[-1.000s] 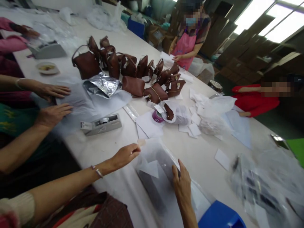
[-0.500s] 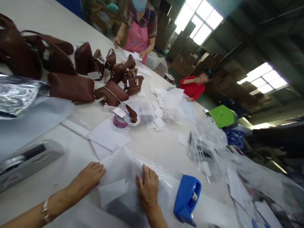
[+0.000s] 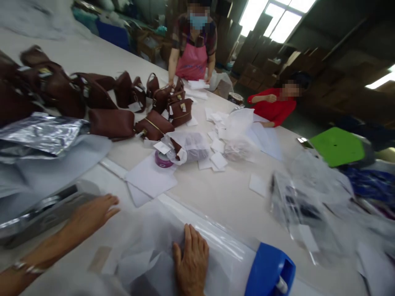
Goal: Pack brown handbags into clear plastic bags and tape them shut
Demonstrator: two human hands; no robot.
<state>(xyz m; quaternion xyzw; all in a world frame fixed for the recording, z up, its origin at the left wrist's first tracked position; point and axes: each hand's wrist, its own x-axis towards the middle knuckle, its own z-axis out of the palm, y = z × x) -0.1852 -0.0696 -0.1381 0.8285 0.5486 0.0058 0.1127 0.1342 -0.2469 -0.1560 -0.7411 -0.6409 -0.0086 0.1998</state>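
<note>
My right hand (image 3: 191, 261) lies flat on a white, translucent wrapping sheet (image 3: 154, 234) at the bottom centre, its fingers pointing away from me. Beneath the sheet a grey shape shows faintly; what it is cannot be made out. My left hand (image 3: 94, 211) is raised with nothing in it, fingers apart, beside a long grey tool with a metal part (image 3: 46, 213). Clear plastic bags (image 3: 212, 234) lie under and beyond the wrapping. To the right of my right hand sits a blue tape dispenser (image 3: 271, 271).
Brown leather bags (image 3: 111, 123) stand in rows at the left, near silver foil (image 3: 40, 133). A purple tape roll (image 3: 163, 159) and white papers (image 3: 151, 176) lie mid-table. Two people (image 3: 193, 53) (image 3: 273, 105) are at the far side. Clear plastic packages (image 3: 296, 205) lie at the right.
My left hand has lifted off the wrapping and moved left towards the grey tool. My right hand stays on the wrapping. The camera view has shifted.
</note>
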